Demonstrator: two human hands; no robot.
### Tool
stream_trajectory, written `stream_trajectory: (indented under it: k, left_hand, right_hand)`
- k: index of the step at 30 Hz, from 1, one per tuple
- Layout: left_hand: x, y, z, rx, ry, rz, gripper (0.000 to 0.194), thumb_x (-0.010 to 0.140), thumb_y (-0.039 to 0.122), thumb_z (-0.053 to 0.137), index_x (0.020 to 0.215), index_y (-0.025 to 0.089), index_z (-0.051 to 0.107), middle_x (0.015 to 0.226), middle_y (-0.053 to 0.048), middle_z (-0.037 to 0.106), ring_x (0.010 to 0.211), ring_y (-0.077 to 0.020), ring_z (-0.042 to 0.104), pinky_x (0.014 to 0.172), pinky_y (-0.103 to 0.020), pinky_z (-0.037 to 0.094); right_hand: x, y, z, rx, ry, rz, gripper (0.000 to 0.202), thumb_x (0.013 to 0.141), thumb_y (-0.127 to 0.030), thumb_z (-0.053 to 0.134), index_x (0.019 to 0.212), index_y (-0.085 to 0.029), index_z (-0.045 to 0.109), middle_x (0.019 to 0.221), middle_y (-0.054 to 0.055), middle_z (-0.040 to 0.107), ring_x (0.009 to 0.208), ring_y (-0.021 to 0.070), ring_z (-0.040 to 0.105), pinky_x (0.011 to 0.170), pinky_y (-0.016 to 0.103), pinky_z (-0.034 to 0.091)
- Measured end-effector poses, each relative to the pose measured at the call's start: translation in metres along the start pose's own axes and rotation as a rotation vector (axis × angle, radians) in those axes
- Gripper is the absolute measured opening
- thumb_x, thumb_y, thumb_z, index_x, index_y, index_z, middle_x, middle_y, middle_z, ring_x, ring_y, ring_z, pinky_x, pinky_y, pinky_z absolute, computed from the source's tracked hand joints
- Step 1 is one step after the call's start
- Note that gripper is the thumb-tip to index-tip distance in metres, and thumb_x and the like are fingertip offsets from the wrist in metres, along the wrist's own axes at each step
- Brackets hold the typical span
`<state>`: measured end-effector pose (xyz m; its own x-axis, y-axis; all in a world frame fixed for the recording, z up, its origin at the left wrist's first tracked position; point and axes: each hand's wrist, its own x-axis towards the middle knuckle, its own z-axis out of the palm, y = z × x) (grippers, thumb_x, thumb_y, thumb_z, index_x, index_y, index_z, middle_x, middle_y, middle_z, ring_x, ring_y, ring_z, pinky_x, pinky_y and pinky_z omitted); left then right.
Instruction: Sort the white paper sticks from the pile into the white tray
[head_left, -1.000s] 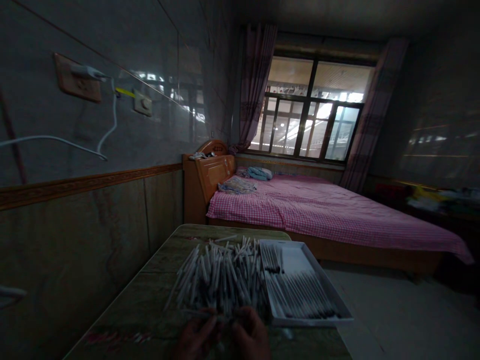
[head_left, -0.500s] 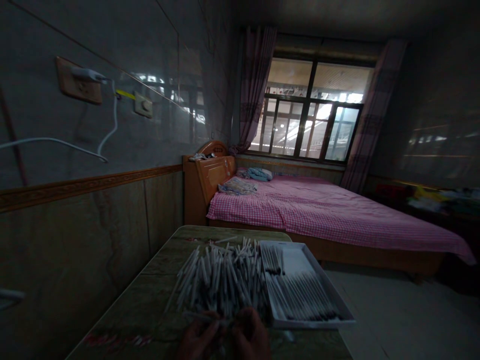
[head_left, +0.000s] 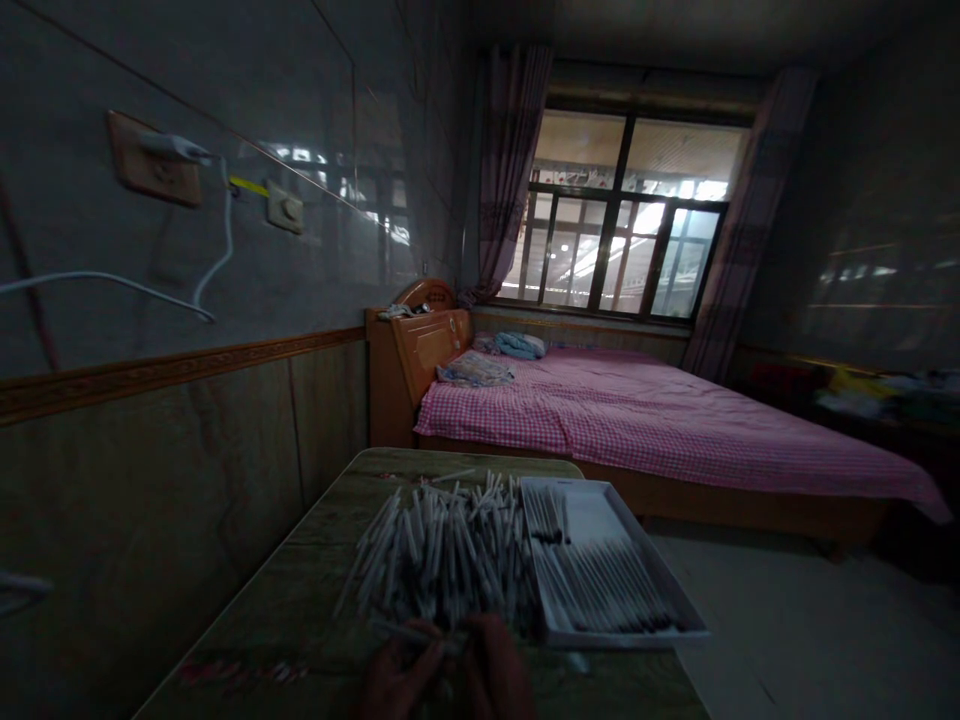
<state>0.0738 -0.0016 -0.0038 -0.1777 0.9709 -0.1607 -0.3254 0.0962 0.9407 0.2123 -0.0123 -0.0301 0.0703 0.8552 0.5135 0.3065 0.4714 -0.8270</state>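
Note:
At the near edge of the table, my left hand (head_left: pixel 401 676) pinches a slim pale stick (head_left: pixel 405 632) that points to the left. Close against it, my right hand (head_left: pixel 496 668) has its fingers closed at the stick's right end; what they grip is too dark to make out. Just beyond my hands lies a loose heap of similar slim whitish sticks (head_left: pixel 450 545). To the right stands a shallow white box (head_left: pixel 600 512). Inside it, sticks with dark ends lie side by side in a long row (head_left: pixel 604 590), and a smaller group (head_left: pixel 546 512) sits at the far left.
The table (head_left: pixel 300 600) has a marbled green top with rounded corners. Behind it is a bed (head_left: pixel 600 410) with a pink checked sheet and a wooden headboard (head_left: pixel 420 350). A tiled wall (head_left: pixel 225 480) with a socket and a white cable (head_left: pixel 225 235) runs along the left.
My right hand has shifted slightly left and its fingers have turned in closer to my left hand. The heap and the box look the same.

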Motion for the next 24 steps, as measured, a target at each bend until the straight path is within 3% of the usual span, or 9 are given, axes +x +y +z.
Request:
stream_trajectory:
  k: [5,11,14,18,21,24]
  left_hand:
    - [-0.001,0.0,-0.003,0.023,-0.122,-0.021,0.044,0.042,0.05,0.094,0.063,0.022,0.068,0.054,0.0,0.071,0.054,-0.0212,0.066,0.048,-0.029,0.049]
    - [-0.003,-0.003,0.001,-0.01,-0.071,0.014,0.047,0.041,0.052,0.094,0.063,0.02,0.069,0.054,-0.001,0.071,0.052,-0.02,0.064,0.048,-0.028,0.047]
    - [0.002,-0.009,-0.001,-0.008,-0.059,0.011,0.048,0.04,0.054,0.094,0.063,0.02,0.069,0.055,-0.002,0.071,0.054,-0.0201,0.064,0.049,-0.028,0.047]
    - [0.008,-0.018,-0.002,-0.019,-0.104,-0.017,0.051,0.039,0.058,0.093,0.063,0.02,0.068,0.054,-0.002,0.069,0.053,-0.0202,0.064,0.048,-0.027,0.047]
    - [0.01,-0.018,-0.002,-0.021,-0.079,-0.044,0.057,0.031,0.062,0.092,0.061,0.021,0.066,0.051,-0.002,0.067,0.05,-0.0206,0.063,0.045,-0.028,0.046]
    - [0.014,-0.015,-0.002,0.029,-0.061,-0.05,0.061,0.028,0.066,0.09,0.061,0.02,0.067,0.052,-0.002,0.069,0.052,-0.0213,0.064,0.047,-0.029,0.048]
  right_hand:
    - [-0.004,0.009,0.005,-0.009,0.001,0.057,0.037,0.101,-0.05,0.041,0.112,-0.029,0.069,0.097,0.004,0.076,0.084,0.0207,0.072,0.079,0.028,0.052]
    - [-0.005,0.011,0.002,0.006,-0.045,0.134,0.053,0.098,-0.067,0.035,0.114,-0.029,0.069,0.074,0.001,0.073,0.07,0.0221,0.071,0.065,0.028,0.052]
    - [-0.004,0.008,-0.001,-0.019,-0.036,0.118,0.056,0.097,-0.069,0.036,0.119,-0.028,0.068,0.079,0.002,0.074,0.07,0.022,0.071,0.067,0.028,0.052]
    - [-0.003,0.005,-0.004,-0.032,-0.028,0.147,0.051,0.096,-0.067,0.04,0.109,-0.029,0.072,0.086,0.003,0.076,0.08,0.0229,0.072,0.074,0.029,0.053]
    - [-0.003,0.004,-0.002,-0.057,0.016,0.21,0.046,0.097,-0.065,0.043,0.105,-0.031,0.074,0.097,0.004,0.078,0.089,0.024,0.073,0.08,0.031,0.053]
    - [-0.003,0.004,0.001,-0.04,0.051,0.18,0.053,0.096,-0.069,0.041,0.112,-0.028,0.072,0.1,0.005,0.078,0.09,0.0246,0.073,0.081,0.032,0.054]
